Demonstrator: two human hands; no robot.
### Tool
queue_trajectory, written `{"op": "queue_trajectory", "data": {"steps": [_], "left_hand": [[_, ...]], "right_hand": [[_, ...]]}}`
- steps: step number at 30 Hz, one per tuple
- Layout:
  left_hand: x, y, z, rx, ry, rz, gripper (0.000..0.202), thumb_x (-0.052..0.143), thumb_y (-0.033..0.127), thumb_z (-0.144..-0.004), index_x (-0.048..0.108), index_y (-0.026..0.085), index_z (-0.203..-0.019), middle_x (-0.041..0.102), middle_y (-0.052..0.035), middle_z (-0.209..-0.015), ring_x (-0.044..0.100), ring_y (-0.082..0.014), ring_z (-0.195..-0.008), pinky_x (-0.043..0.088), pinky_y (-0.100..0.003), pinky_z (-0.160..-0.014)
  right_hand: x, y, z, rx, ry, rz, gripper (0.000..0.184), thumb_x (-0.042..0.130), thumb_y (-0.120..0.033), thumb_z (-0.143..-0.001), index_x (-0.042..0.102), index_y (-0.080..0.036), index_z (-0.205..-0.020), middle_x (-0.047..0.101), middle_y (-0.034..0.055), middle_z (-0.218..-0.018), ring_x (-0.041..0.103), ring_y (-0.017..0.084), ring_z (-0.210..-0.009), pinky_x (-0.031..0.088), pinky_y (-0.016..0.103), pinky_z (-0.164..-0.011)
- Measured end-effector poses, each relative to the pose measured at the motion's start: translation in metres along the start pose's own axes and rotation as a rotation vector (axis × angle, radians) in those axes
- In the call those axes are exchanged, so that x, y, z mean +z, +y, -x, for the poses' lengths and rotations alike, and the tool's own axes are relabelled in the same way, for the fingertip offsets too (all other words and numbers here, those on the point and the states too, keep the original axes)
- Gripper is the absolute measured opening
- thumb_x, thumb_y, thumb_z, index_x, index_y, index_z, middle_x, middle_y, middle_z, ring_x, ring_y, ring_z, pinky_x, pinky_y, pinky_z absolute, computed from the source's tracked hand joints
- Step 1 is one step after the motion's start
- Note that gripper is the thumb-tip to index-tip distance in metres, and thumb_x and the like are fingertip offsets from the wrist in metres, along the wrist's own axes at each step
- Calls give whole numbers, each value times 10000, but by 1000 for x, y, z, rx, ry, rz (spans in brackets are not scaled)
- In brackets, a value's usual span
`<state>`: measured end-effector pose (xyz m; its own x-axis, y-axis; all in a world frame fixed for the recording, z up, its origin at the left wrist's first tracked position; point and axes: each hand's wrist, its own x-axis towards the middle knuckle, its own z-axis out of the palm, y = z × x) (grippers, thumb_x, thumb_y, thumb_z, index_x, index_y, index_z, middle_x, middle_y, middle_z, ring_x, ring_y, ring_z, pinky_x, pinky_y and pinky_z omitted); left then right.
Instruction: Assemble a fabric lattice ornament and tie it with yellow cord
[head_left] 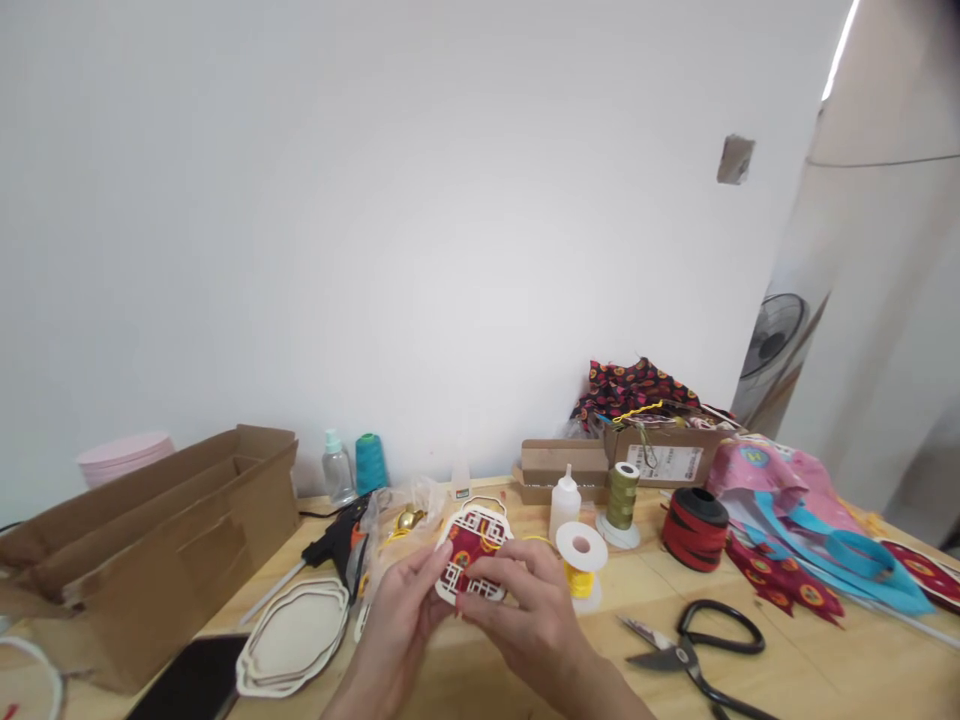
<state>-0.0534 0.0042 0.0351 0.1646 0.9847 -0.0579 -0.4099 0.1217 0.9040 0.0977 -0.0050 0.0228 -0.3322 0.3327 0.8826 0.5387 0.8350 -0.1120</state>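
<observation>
My left hand and my right hand both hold a white lattice frame backed with red patterned fabric, just above the wooden table. My fingers cover its lower middle. A yellow cord runs from the frame, past my right hand, towards a white spool of yellow cord close by on the right. Behind my left hand lies a crumpled clear plastic bag with a small gold bell in it.
To the left are a black glue gun, stacked white frames, a cardboard box and a dark phone. To the right are black-handled scissors, a red ribbon roll, an olive thread spool and a glue bottle.
</observation>
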Motion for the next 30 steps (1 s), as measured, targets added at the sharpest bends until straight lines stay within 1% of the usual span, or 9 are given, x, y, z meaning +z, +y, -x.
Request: {"op": "queue_trajectory", "data": {"steps": [2, 5, 7, 11, 15, 17, 20, 24, 30], "left_hand": [[-5, 1, -2, 122, 100, -18, 335, 662, 339, -655, 653, 164, -941, 717, -44, -824, 641, -163, -758, 504, -219, -643], [-12, 0, -6, 231, 243, -135, 385, 671, 355, -638, 643, 187, -984, 699, -29, -940, 599, -188, -937, 461, -254, -827], [-13, -2, -7, 282, 208, -242, 368, 660, 360, -648, 651, 198, -978, 675, -28, -1016, 558, -202, -1017, 414, -272, -901], [-9, -6, -6, 279, 43, -372, 293, 641, 340, -671, 675, 221, -936, 677, -26, -1009, 552, -215, -1028, 405, -297, -921], [-4, -9, -3, 321, 15, -308, 346, 696, 294, -609, 662, 256, -951, 668, -22, -1031, 579, -217, -991, 457, -298, -863], [-3, -7, -1, 409, 36, -335, 368, 694, 257, -614, 645, 270, -979, 649, -20, -1070, 547, -205, -1042, 441, -279, -879], [-1, -4, 2, 532, 70, -497, 229, 670, 243, -638, 687, 246, -867, 686, -35, -977, 578, -202, -985, 444, -281, -868], [-5, -1, 3, 706, 1, -663, 136, 637, 206, -675, 693, 258, -787, 711, -3, -831, 630, -173, -825, 420, -319, -894], [-11, -1, 4, 848, -76, -822, 173, 609, 146, -703, 665, 272, -807, 692, 36, -806, 622, -138, -789, 314, -335, -987]], "right_hand": [[-1, 3, 1, 65, 63, -29, 345, 497, -67, -755, 637, -343, -907, 643, -2, -951, 507, 195, -885, 394, 350, -743], [-3, 9, 0, 314, 326, -106, 334, 440, -42, -739, 627, -284, -873, 604, 28, -876, 511, 196, -863, 389, 367, -751], [-4, 12, -2, 507, 389, -183, 260, 502, -106, -742, 612, -259, -922, 594, 42, -898, 518, 208, -878, 390, 365, -764], [-4, 11, -7, 705, 231, -422, 223, 577, -230, -740, 631, -231, -956, 629, 55, -913, 544, 217, -869, 405, 326, -756], [-4, 8, -10, 622, 141, -462, 125, 559, -249, -766, 680, -231, -742, 630, 18, -684, 525, 186, -701, 386, 301, -673], [-5, 8, -10, 549, 102, -455, 102, 585, -249, -750, 687, -243, -745, 632, 13, -686, 512, 185, -700, 371, 306, -679], [-5, 7, -10, 477, 59, -472, 105, 596, -272, -747, 691, -255, -789, 646, 17, -720, 507, 188, -729, 367, 313, -692], [-5, 3, -12, 456, 70, -461, 106, 599, -280, -745, 682, -227, -784, 633, 21, -704, 491, 181, -711, 368, 307, -666], [-7, -1, -13, 383, 78, -423, 101, 583, -231, -759, 663, -204, -703, 615, 7, -630, 457, 157, -627, 342, 307, -644]]}}
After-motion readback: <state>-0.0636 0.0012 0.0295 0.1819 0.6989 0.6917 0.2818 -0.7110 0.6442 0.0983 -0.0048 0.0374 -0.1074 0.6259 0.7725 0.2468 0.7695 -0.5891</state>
